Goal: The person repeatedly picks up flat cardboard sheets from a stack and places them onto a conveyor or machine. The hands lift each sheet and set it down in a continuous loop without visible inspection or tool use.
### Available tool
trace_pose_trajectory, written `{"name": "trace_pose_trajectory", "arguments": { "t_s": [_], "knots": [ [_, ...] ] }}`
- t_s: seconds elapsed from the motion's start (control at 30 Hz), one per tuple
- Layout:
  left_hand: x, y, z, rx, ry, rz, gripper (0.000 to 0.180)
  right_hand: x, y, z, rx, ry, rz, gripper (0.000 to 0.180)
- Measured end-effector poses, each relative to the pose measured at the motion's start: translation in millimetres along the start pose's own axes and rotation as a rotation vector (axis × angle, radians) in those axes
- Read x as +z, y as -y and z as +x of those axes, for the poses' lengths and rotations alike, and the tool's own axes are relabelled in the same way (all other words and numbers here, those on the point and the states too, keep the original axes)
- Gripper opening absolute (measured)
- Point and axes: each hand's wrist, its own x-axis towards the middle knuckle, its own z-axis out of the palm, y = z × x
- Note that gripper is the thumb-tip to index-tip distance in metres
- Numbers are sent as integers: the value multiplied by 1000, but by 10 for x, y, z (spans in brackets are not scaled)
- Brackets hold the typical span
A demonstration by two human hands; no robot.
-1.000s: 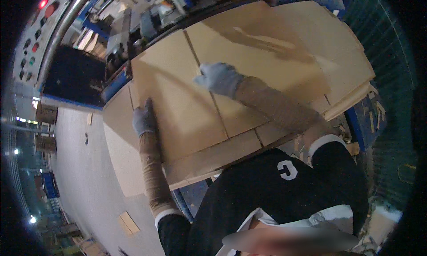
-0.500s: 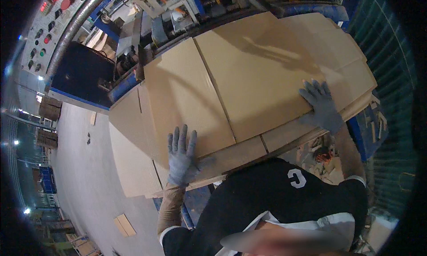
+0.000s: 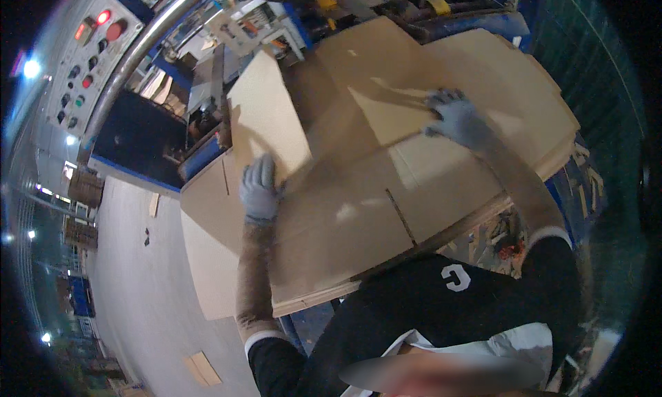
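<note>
Cardboard stack fills the centre of your view: big flat tan sheets piled on the blue-framed worktop, near edge overhanging toward your torso at 6 o'clock. Top sheet is lifted off the pile, creased, its far end running up to 12 o'clock against the machine. One flap of it stands tilted up at 10 o'clock from centre.

Machine sits along the top from 11 to 1 o'clock, blue frame, yellow parts, detail too blurred to read. Control panel at 10 o'clock, grey face with red lamps and rows of dark buttons. Concrete floor at 8 o'clock, with a couple of loose cardboard offcuts lying at 7 o'clock.

Your left hand, grey glove, is at 9 o'clock of the stack, fingers wrapped over the lower edge of the raised flap. Your right hand, grey glove, is at 2 o'clock, fingers spread, pressing flat on the top sheet, not gripping. Hands well apart, one at each end of the same sheet. Brown sleeves on both forearms.
</note>
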Motion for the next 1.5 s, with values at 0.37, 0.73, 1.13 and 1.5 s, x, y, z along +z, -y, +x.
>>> {"name": "trace_pose_trajectory", "arguments": {
  "t_s": [0.37,0.73,1.13,1.5],
  "knots": [
    [-604,289,-908,-1049,-36,49,66,-106,-540,-765,762,-478,105,53],
    [-1359,-33,-2139,-1798,-14,620,77,51,-980,-1854,1250,-248,-185,74],
    [-2107,50,-2020,-1473,-1386,-803,54,59,-1297,-1593,1031,-706,333,69],
    [-2295,584,-1500,-1031,-929,-813,44,81,-1712,-1746,957,-1407,842,48]
  ]
}}
